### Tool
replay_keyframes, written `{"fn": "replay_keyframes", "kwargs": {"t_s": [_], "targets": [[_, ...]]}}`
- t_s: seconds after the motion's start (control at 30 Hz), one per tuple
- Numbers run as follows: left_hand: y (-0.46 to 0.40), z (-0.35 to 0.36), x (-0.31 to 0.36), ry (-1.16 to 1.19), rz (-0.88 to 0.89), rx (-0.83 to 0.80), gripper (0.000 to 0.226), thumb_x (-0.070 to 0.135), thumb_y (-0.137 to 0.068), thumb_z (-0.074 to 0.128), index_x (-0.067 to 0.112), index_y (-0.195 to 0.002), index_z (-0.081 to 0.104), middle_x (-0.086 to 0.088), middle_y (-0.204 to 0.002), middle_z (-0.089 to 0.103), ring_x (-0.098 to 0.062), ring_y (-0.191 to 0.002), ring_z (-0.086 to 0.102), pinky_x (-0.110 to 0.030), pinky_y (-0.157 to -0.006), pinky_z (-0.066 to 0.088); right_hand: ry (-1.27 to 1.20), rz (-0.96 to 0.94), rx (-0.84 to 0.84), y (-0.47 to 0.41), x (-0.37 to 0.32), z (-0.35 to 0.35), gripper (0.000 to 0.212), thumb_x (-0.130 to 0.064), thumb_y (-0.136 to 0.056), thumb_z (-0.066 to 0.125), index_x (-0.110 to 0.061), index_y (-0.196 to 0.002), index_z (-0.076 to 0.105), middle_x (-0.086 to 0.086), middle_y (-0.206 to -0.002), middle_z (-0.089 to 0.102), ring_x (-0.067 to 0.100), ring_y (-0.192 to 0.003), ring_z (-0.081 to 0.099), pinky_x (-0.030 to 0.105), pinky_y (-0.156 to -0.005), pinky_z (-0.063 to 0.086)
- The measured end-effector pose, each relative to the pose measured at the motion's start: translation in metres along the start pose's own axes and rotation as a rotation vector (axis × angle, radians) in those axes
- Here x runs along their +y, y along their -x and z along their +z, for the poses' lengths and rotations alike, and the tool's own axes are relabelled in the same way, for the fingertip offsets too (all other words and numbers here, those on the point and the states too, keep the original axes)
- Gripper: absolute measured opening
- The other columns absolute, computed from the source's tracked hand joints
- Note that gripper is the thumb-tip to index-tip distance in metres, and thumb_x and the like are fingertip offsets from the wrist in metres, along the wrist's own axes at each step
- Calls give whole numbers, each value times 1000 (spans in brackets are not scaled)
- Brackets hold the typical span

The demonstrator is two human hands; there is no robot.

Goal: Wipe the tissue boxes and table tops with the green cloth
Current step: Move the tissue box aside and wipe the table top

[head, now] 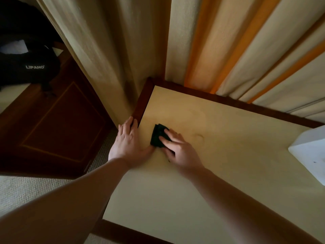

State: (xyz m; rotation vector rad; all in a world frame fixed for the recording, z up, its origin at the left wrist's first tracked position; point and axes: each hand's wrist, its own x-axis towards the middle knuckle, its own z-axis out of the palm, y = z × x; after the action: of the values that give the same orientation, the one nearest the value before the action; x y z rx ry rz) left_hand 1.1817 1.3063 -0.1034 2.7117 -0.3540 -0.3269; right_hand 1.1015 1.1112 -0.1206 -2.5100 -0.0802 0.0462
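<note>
A folded dark green cloth (pixel 158 135) lies on the cream table top (pixel 219 155), near its left edge. My right hand (pixel 177 148) presses flat on the cloth with straight fingers and covers its near right part. My left hand (pixel 129 140) rests flat over the table's dark wooden left rim, fingers reaching along the edge and thumb pointing toward the cloth. A white tissue box (pixel 311 152) stands at the right edge of the view, partly cut off.
Cream and orange curtains (pixel 228 50) hang right behind the table. A dark wooden cabinet (pixel 58 124) stands to the left with a black bag (pixel 26 62) on it. Pale carpet (pixel 26 192) covers the floor at lower left.
</note>
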Motion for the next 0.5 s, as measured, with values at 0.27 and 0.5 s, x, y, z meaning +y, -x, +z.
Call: {"fn": "replay_keyframes", "kwargs": {"t_s": [0.27,0.5], "targets": [[-3,-1,-6,28,43,12,106,58,-81,65,12,-163,15,-2,-168,12,-22,-154,12,-41,-124,26,-29,124,158,31,22,-38,38,-15,-96,75,-13,-133,69,4,-146,59,15,-139,53,35,-120,39],[-5,-2,-14,172,51,6,84,48,-86,57,18,-161,30,-2,-167,20,-23,-153,17,-47,-120,32,41,230,-1,-14,-18,-39,40,-19,-102,60,-23,-142,63,3,-163,42,23,-148,42,38,-121,37]]}}
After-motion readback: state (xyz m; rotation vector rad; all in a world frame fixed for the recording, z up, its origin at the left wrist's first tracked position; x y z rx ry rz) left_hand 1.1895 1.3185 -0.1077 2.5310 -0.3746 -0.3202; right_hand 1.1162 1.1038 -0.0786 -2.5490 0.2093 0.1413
